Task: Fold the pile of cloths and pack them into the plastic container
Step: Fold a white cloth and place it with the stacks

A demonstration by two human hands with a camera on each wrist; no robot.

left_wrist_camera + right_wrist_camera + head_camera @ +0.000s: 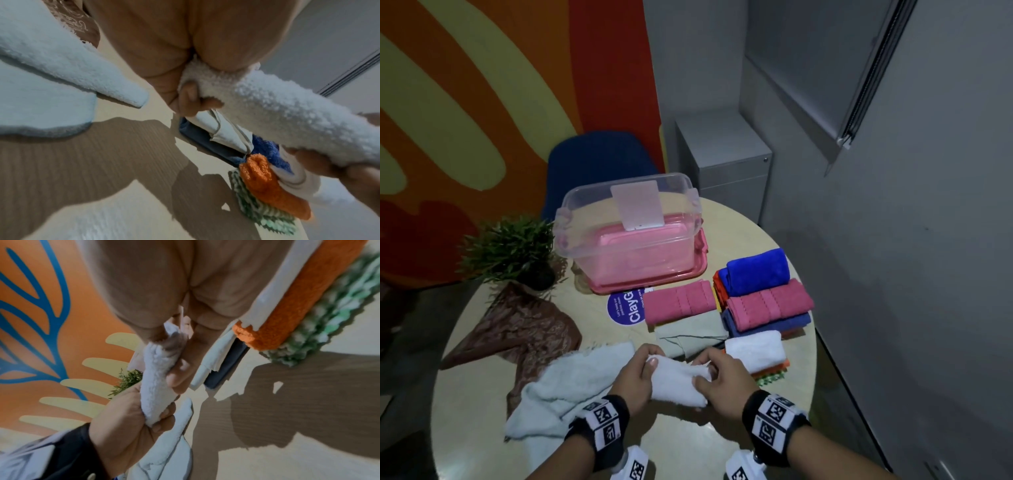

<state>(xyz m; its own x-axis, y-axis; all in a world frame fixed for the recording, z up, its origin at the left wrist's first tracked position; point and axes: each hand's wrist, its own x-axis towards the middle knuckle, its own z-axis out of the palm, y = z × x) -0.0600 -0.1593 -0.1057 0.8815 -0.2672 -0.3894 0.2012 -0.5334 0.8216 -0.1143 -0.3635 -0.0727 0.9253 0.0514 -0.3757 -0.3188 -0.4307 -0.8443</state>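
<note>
A small folded white towel is held just above the round table near its front edge. My left hand grips its left end, my right hand grips its right end. An unfolded pale blue towel lies crumpled to the left of my hands. Behind them sit folded cloths: a pink one on a grey one, and a stack with a blue roll, a pink towel and a white towel. The clear plastic container stands at the back on its pink lid.
A brown patterned cloth lies at the left beside a small potted plant. A purple round sticker is on the table. A blue chair and a grey cabinet stand behind the table.
</note>
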